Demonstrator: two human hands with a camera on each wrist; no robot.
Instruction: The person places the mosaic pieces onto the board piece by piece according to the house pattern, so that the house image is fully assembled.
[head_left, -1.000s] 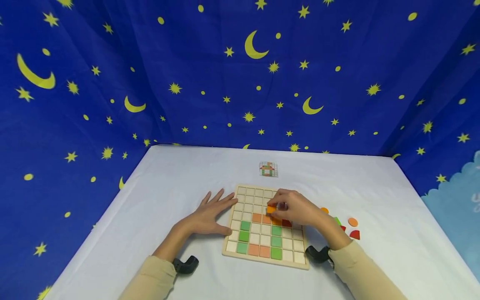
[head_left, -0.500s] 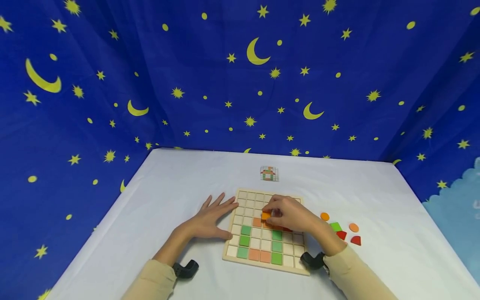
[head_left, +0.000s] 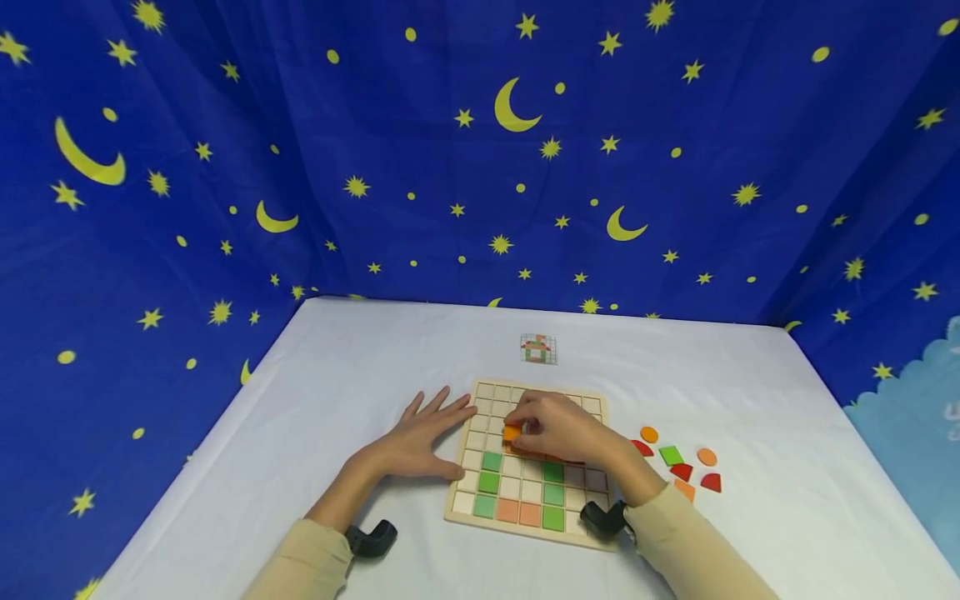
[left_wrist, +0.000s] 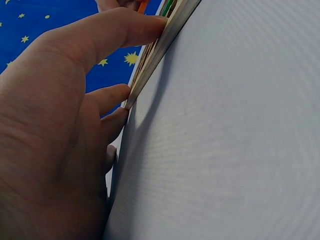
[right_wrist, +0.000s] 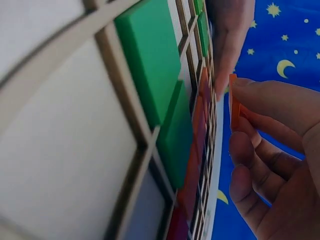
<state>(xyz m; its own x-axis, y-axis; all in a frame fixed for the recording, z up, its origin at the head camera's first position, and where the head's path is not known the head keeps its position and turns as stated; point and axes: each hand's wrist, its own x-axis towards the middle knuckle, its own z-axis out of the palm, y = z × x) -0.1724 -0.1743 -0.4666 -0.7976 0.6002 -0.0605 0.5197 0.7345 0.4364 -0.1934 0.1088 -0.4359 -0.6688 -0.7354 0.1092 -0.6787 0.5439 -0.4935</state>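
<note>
A wooden grid board lies on the white table, with green and orange square tiles set in some cells. My right hand is over its middle, pinching an orange square tile between thumb and fingers. In the right wrist view this orange tile is seen edge-on, raised off the grid. Green tiles show in the cells nearer that camera. My left hand has its fingers spread at the board's left side; thumb and fingertips touch the wooden edge. The right hand covers part of the orange row.
Loose pieces lie right of the board: an orange disc, a green square, a pale orange disc, an orange piece and several red quarter-rounds. A small picture card lies behind the board. Blue star-patterned cloth surrounds the table.
My right hand has moved left across the board with the orange tile, and more loose pieces show beside the forearm. The head view has tilted slightly. My left hand stays at the board's edge.
</note>
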